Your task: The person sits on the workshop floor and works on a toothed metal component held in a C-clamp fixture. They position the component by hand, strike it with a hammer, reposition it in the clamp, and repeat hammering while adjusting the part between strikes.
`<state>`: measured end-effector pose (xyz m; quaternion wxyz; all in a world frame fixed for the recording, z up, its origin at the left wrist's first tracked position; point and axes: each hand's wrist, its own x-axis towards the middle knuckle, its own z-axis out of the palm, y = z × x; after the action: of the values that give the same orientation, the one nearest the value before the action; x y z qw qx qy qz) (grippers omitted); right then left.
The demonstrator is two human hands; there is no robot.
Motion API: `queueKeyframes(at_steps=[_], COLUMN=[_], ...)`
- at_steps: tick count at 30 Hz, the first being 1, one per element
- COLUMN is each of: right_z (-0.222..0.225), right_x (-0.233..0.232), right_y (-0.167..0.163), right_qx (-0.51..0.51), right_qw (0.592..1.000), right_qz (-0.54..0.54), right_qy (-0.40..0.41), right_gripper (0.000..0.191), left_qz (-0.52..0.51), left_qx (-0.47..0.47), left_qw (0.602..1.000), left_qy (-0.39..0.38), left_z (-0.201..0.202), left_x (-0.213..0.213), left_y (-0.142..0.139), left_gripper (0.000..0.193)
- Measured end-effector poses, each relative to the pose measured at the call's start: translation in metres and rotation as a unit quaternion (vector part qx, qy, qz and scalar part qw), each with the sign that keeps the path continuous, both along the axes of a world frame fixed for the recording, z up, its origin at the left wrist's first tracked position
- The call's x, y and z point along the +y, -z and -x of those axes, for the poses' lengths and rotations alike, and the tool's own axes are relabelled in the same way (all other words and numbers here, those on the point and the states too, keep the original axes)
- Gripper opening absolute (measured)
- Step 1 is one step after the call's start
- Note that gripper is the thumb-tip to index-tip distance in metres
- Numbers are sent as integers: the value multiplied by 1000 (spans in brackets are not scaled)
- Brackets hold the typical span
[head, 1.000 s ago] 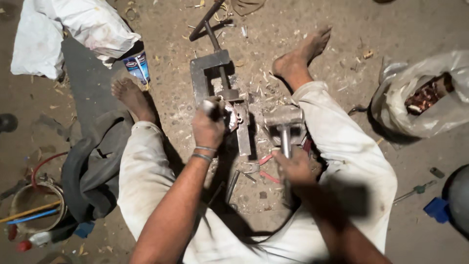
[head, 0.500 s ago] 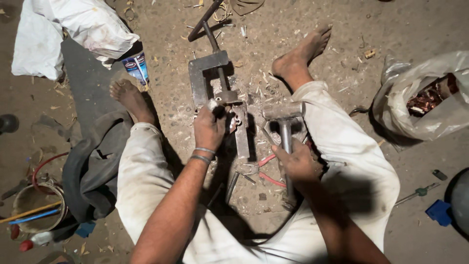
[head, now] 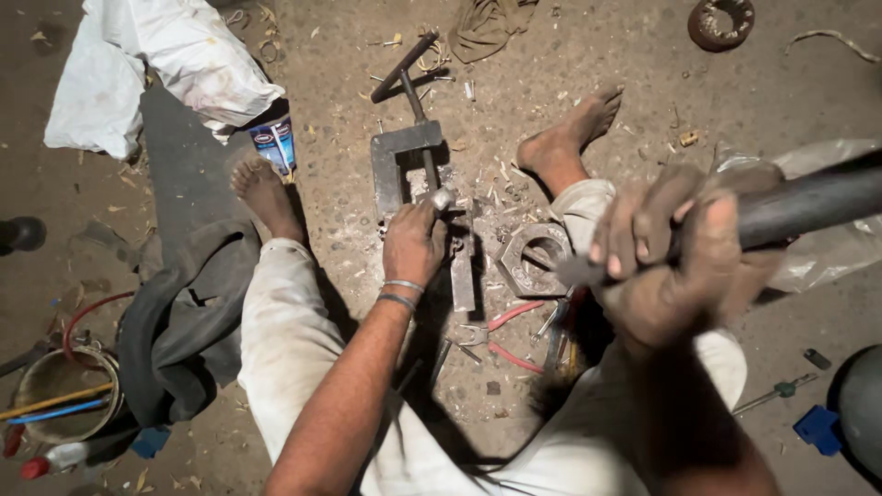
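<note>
Down on the dirt floor [head: 643, 64], from the head camera, I saw the person seated with both bare feet spread either side of a small vise [head: 418, 170], which I took as my landmark. The left hand [head: 413, 243] lay just below the vise, fingers curled and clenched on a small metal piece [head: 443, 197] at the jaws; two bangles [head: 401, 293] ringed the wrist. The right hand [head: 684, 253] was raised close to the camera, well to the right of the vise, fist clenched around a dark handle [head: 808, 207] that ran off the right edge; its head was out of view. A hex block [head: 536, 257] with a round hole lay just right of the vise, touching the floor. A flat bar [head: 462, 266] ran down from the vise toward the person. Red-handled pliers [head: 510, 335] lay below the vise, between the legs. A small can [head: 274, 145] stood left of the vise, near the left foot [head: 262, 188]. The right foot [head: 570, 133] rested upper right of the vise. A white sack [head: 165, 64] lay far upper left, a bucket [head: 60, 390] far lower left, and a clear bag [head: 827, 257] far right, partly behind the raised hand.
</note>
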<state>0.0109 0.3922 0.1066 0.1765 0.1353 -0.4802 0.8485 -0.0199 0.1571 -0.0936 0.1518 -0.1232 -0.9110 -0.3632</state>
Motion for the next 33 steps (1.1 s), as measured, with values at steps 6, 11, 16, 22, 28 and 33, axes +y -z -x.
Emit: queueKeyframes(at_steps=[6, 11, 16, 22, 28, 33], right_z=[19, -50, -87, -56, -52, -63], right_x=[-16, -15, -17, 3, -4, 2], right_y=[60, 111, 151, 152, 142, 151], right_qx=[-161, -341, -566, -548, -535, -520], right_qw=[659, 817, 785, 795, 798, 793], right_qz=[-729, -462, -241, -251, -271, -313], right_qy=[-89, -52, -71, -68, -65, -56], right_gripper=[37, 27, 25, 22, 22, 26], left_qz=[-3, -41, -170, -173, -123, -77], left_qx=[-35, 27, -72, -112, -75, -22], left_qw=[999, 999, 977, 973, 988, 996], left_qy=[-8, -12, -110, -103, -56, -38], left_z=[-2, -7, -8, -2, -10, -9], left_x=[0, -4, -15, -21, -9, -6], left_y=[4, 12, 15, 14, 21, 22], left_gripper=[26, 40, 16, 19, 18, 16])
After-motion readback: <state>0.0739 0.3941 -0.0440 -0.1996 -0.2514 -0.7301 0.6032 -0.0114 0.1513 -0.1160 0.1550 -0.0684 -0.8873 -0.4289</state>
